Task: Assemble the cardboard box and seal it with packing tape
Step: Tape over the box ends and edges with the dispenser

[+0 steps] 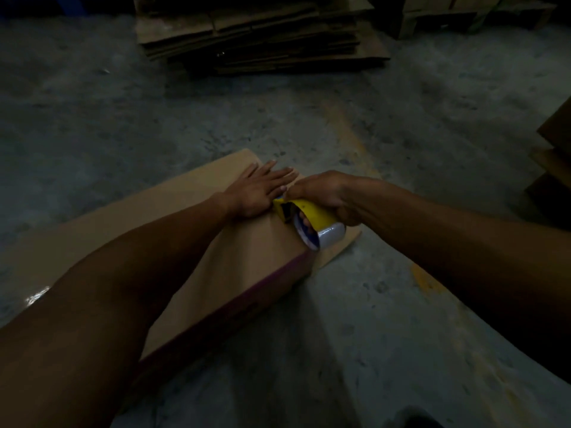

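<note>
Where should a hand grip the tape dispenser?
By its yellow frame, from above, as the right hand does now on the tape dispenser. The roll hangs at the near end, so this leaves it free to turn. The left hand lies flat on the box.

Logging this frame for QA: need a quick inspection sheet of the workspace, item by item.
Surface: grey concrete floor, dim light, worn yellow paint marks.
Job's things: cardboard box lying on the floor on a flat cardboard sheet; yellow tape dispenser with a clear tape roll, set against the box top near its far end.
Clutter: stack of flattened cartons on the floor ahead; more cardboard at the right edge.
Grips: left hand flat and open, pressing the box top; right hand closed around the dispenser.
Cables: nothing seen.
Surroundings: wooden pallet at the top right; the rest is too dark to tell.
</note>
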